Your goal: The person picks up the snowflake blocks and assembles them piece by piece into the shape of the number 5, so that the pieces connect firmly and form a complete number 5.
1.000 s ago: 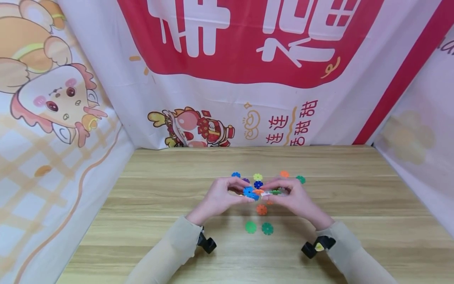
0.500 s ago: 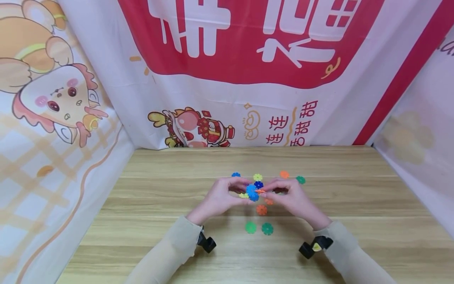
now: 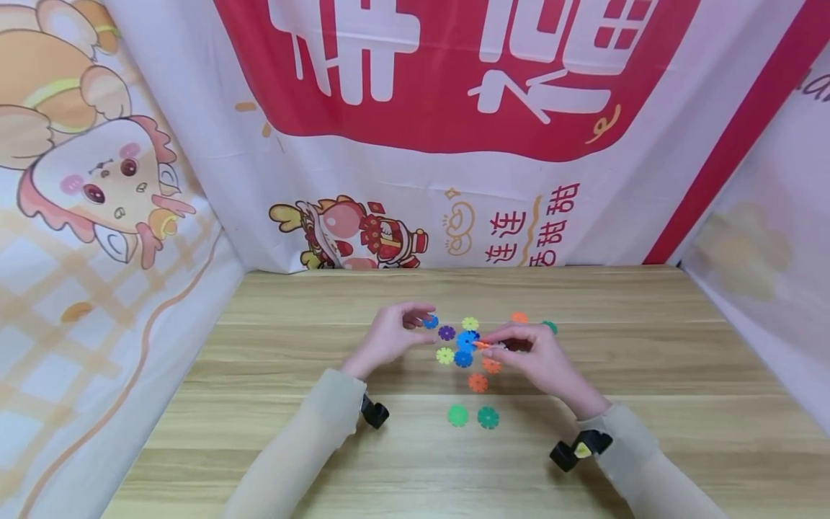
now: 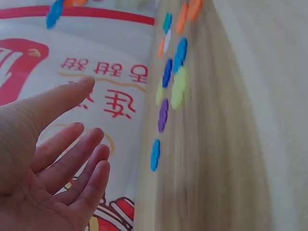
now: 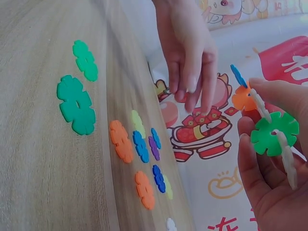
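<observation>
My right hand (image 3: 534,355) pinches a short chain of interlocked plastic snowflake discs above the table. In the right wrist view the chain runs from a blue disc (image 5: 238,76) through an orange disc (image 5: 244,98) and a white disc (image 5: 261,105) to a green disc (image 5: 275,134) and another white disc (image 5: 287,159). Thumb and fingers lie on either side of it. My left hand (image 3: 389,335) holds nothing, its fingers loosely bent with the thumb apart. Nearest to it are a loose blue disc (image 3: 431,322) and a purple disc (image 3: 447,333).
Several loose discs lie flat on the wooden table (image 3: 292,447), among them a yellow one (image 3: 444,356), an orange one (image 3: 478,383), a light green one (image 3: 457,416) and a dark green one (image 3: 488,417). A printed cloth (image 3: 363,166) hangs behind the table.
My left hand has let go of the chain's blue end and drawn away to the left, uncovering the purple and yellow discs. The right hand keeps the chain nearly in place.
</observation>
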{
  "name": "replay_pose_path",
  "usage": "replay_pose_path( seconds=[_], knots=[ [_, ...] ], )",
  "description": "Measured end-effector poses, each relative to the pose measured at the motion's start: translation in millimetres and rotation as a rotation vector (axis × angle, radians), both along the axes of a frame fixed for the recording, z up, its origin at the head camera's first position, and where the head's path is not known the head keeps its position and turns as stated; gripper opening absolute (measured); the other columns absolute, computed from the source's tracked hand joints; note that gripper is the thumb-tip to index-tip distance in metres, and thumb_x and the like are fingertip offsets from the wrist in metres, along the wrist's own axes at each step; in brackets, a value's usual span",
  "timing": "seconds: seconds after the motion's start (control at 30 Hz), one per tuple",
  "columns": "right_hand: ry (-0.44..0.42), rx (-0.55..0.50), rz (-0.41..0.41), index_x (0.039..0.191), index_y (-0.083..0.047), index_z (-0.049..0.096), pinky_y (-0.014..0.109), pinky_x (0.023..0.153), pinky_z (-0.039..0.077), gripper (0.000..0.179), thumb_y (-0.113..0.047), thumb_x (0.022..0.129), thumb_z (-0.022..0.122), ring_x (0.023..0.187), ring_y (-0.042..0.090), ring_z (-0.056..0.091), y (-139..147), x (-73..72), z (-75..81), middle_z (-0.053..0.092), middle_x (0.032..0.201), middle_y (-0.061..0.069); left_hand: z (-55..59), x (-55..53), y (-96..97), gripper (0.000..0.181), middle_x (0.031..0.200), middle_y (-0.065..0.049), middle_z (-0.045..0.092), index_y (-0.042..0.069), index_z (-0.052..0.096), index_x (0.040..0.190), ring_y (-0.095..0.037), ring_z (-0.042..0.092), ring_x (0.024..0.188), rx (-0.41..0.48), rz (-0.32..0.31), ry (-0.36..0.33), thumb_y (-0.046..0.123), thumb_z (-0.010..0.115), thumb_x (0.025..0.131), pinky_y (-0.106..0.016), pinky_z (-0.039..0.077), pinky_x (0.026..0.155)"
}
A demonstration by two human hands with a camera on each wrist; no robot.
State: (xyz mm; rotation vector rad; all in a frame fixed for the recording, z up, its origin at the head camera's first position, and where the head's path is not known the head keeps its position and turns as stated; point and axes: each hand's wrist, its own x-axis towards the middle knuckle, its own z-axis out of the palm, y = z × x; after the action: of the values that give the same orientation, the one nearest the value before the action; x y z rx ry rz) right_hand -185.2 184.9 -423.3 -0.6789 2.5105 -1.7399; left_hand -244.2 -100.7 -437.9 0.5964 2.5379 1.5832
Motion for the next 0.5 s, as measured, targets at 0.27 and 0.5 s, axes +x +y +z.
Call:
replay_pose_path(
  seconds=[0.27,0.5],
  knots=[
    [-0.007,0.009,-0.018,0.107,-0.017,0.08,0.029,0.065,0.053,0.017,-0.023,0.092,0.08,0.082,0.026,0.063,0,-0.2,0.8,0.074,0.106,-0.001,-18.3,-36.4,-4.9,0.054,0.119,-0.015,0.069,0.001,0.067,0.129,-0.027,0.065,0.103,-0.118,0.081,-0.024,0.013,0.089,0.081,-0.036,0.055,0.088],
    [-0.028,0.006,-0.034,0.107,-0.017,0.08,0.029,0.066,0.054,0.017,-0.025,0.091,0.08,0.084,0.027,0.064,2,0.0,1.1,0.074,0.107,-0.001,-23.4,-50.4,0.3,0.051,0.118,-0.003,0.07,0.006,0.069,0.127,-0.02,0.063,0.106,-0.204,0.1,-0.094,0.019,0.089,0.082,-0.037,0.052,0.094]
  ],
)
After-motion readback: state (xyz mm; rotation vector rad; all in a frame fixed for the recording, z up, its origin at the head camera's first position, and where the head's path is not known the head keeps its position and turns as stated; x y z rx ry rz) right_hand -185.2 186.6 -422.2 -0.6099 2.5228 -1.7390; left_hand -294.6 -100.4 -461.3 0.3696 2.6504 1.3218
